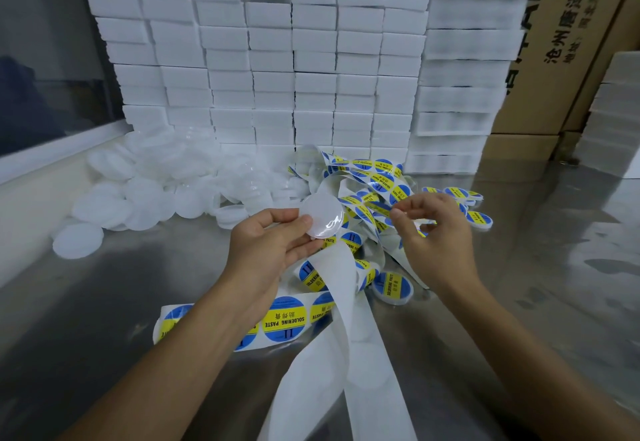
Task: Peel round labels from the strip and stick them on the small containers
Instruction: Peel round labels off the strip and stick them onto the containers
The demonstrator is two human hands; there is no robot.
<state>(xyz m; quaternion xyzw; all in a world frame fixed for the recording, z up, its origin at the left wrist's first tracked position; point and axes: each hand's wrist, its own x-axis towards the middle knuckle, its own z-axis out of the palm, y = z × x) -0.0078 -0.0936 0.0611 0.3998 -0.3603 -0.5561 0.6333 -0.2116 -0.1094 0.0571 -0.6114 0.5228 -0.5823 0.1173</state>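
My left hand (pixel 273 243) grips a small round white container (pixel 322 213), unlabelled side up, above the label strip. My right hand (pixel 436 232) hovers just to the right of it, thumb and fingers curled over the tangled strip; a bit of blue and yellow shows under its fingers, but a grip is not clear. The strip (pixel 284 319) of round blue and yellow "Soldering Paste" labels runs across the steel table, with empty white backing (pixel 346 354) trailing toward me. A labelled container (pixel 393 290) lies below my right hand.
A heap of unlabelled white containers (pixel 156 191) lies at the left. More labelled containers (pixel 479 218) sit at the right. White foam blocks (pixel 277 59) are stacked behind, with cardboard boxes (pixel 571 42) at the right. Bare steel table (pixel 104 302) shows at the front left.
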